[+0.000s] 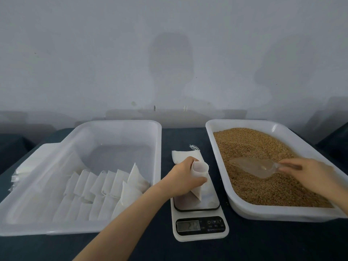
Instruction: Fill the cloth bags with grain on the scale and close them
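Low in the centre of the frame a scale [200,224] sits on the dark counter [263,247], its display digits too blurred to read. On its plate, the left hand [185,178] curls round a bag [200,172], holding it upright with the mouth open towards the right. At the right, the right hand [312,175] grips the handle of a clear scoop [252,166], whose bowl lies on the grain [263,191] in the right tray [282,212], well apart from the bag. At the left, a second tray [56,231] holds a row of filled bags [113,183]. Just behind the scale lie flat empty bags [183,156]. A pale wall [169,53] fills the upper frame.
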The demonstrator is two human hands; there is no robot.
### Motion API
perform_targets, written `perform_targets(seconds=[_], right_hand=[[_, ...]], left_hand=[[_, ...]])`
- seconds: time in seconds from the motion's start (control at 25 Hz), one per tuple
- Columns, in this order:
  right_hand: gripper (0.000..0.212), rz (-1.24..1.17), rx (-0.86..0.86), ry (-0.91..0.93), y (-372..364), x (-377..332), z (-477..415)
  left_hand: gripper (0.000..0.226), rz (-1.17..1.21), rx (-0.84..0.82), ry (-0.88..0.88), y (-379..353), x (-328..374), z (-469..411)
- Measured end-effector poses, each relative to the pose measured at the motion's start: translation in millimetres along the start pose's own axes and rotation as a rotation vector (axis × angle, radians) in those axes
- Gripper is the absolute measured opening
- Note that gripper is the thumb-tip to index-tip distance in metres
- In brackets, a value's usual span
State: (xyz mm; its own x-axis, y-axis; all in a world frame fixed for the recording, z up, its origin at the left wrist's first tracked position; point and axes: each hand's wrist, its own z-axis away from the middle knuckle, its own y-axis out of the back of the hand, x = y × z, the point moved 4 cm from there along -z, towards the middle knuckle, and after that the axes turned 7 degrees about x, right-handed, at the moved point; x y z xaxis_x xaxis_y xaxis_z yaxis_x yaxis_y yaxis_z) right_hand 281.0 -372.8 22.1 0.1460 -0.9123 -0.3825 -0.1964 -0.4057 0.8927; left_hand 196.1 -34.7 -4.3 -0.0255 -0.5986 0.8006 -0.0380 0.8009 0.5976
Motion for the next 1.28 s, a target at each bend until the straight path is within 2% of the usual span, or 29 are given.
perform_targets(seconds=[0.24,0.68,0.8,0.92,1.04,1.28], right_hand=[[0.019,-0.111,0.032,0.007,21.5,-19.9,10.6],[0.027,-0.105,-0.023,0.428,63.2,-132.5,11.7],[0.025,0.008,0.008,0.518,68.2,-151.8,9.4],[0.037,0.194,0.039,0.597,73.3,-169.6,7.6],[0.030,0.351,0.079,0.714,75.4,-187.5,9.6],[0.024,0.433,0.309,1.047,78.1,-222.8,30.8]], left_hand=[[0.048,-0.003,-0.004,0.005,1.0,2.4,1.1],[0.048,0.023,-0.024,0.009,0.7,5.5,2.5],[0.049,0.040,-0.024,-0.007,0.2,5.8,2.9],[0.046,0.050,-0.018,-0.016,0.4,6.0,2.3],[0.047,0.041,-0.022,-0.016,0.5,6.2,2.1],[0.051,0.010,-0.018,0.003,0.5,4.5,1.1]])
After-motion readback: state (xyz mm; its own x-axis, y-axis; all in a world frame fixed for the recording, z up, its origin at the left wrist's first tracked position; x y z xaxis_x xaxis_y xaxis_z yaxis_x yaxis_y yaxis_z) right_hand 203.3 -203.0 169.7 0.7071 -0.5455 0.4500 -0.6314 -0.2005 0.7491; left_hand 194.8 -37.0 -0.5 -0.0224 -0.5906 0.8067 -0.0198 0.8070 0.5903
